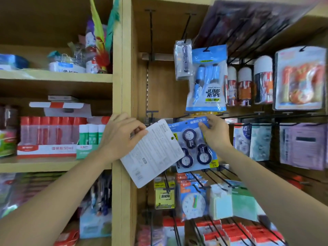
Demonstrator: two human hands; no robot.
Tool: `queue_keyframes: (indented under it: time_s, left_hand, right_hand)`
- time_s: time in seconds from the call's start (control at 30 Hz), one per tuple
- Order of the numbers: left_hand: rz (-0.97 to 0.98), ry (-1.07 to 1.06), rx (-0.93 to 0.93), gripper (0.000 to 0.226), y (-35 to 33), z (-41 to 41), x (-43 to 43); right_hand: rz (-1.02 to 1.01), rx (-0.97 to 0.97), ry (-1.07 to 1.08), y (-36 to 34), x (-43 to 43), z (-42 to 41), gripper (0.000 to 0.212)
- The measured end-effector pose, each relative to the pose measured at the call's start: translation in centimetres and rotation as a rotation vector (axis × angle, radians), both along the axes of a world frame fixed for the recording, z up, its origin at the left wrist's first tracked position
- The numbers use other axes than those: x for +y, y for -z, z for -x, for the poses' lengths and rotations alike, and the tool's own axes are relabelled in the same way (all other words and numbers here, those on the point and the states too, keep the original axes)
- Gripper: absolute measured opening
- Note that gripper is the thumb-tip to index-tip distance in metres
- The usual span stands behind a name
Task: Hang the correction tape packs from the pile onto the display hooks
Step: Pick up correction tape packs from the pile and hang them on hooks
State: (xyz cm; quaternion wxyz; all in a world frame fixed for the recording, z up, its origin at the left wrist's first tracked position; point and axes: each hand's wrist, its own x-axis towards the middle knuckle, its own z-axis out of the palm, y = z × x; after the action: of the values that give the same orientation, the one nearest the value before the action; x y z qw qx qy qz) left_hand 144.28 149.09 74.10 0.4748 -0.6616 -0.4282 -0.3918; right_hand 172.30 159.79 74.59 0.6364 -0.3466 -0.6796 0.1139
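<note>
Head view: a white-backed correction tape pack (152, 153) was pinched by the left hand (120, 135), a blue-fronted pack (196, 150) by the right hand (215, 134).

I'm seeing soft, even light filling the shelves (53, 77); edges are bowing with wide-angle distortion; dark packs (248, 20) at one o'clock and red packs (248, 231) toward six are blurring.

A stationery shop. Packaged goods hang on display hooks (215, 176), like a jump rope pack (207, 80). Boxed glue sticks (51, 132) fill wooden shelves (53, 164).
</note>
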Motion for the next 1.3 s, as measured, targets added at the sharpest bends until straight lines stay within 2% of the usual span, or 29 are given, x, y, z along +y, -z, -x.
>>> queue_keyframes:
  time_s: [0.1, 0.2, 0.33, 0.47, 0.53, 0.63, 0.7, 0.77, 0.87, 1.0, 1.1, 1.2, 1.3]
  left_hand:
    - [-0.058, 0.104, -0.060, 0.027, 1.2, 0.0, 0.3]
    - [-0.124, 0.165, -0.131, 0.026, 3.0, 0.0, 0.7]
    - [-0.137, 0.192, -0.183, 0.026, 4.3, 0.4, 1.1]
    - [-0.133, 0.215, -0.194, 0.025, 4.6, 0.5, 1.2]
    - [-0.133, 0.228, -0.199, 0.024, 4.6, 0.6, 1.3]
    - [-0.143, 0.239, -0.215, 0.025, 4.6, 0.4, 1.2]
    - [-0.148, 0.242, -0.237, 0.026, 4.5, 0.2, 1.2]
    - [-0.158, 0.249, -0.247, 0.026, 4.5, 0.1, 1.3]
    - [-0.172, 0.262, -0.266, 0.026, 4.7, 0.1, 1.3]
    - [-0.170, 0.241, -0.268, 0.023, 4.6, -0.1, 1.1]
    - [-0.168, 0.231, -0.191, 0.030, 4.6, 0.1, 1.0]
    - [-0.178, 0.093, -0.151, 0.035, 4.7, 0.2, 1.1]
    - [-0.140, -0.119, -0.155, 0.048, 5.0, -0.4, 1.1]
  right_hand:
    - [0.028, 0.051, 0.002, 0.5, 0.7, 0.6, 0.036]
    - [0.051, 0.060, 0.004, 1.3, 1.7, 1.1, 0.024]
    - [0.090, 0.053, 0.050, 2.5, 2.6, 1.6, 0.032]
    - [-0.133, 0.216, 0.079, 5.7, 0.4, 2.1, 0.027]
    - [-0.049, 0.367, -0.171, 7.8, -2.2, 3.0, 0.020]
    - [0.255, 0.466, -0.654, 10.1, -5.3, 4.3, 0.034]
    - [0.348, 0.476, -0.816, 11.6, -6.5, 5.2, 0.035]
    - [0.389, 0.473, -0.877, 12.9, -7.3, 6.3, 0.039]
    - [0.368, 0.418, -0.832, 13.8, -7.6, 7.6, 0.038]
    - [0.326, 0.468, -0.830, 13.0, -7.7, 7.9, 0.032]
    - [0.267, 0.530, -0.697, 12.7, -7.7, 6.9, 0.021]
    - [0.135, 0.599, -0.496, 12.3, -7.2, 4.5, 0.017]
    - [0.000, 0.604, -0.310, 11.8, -6.8, 1.8, 0.017]
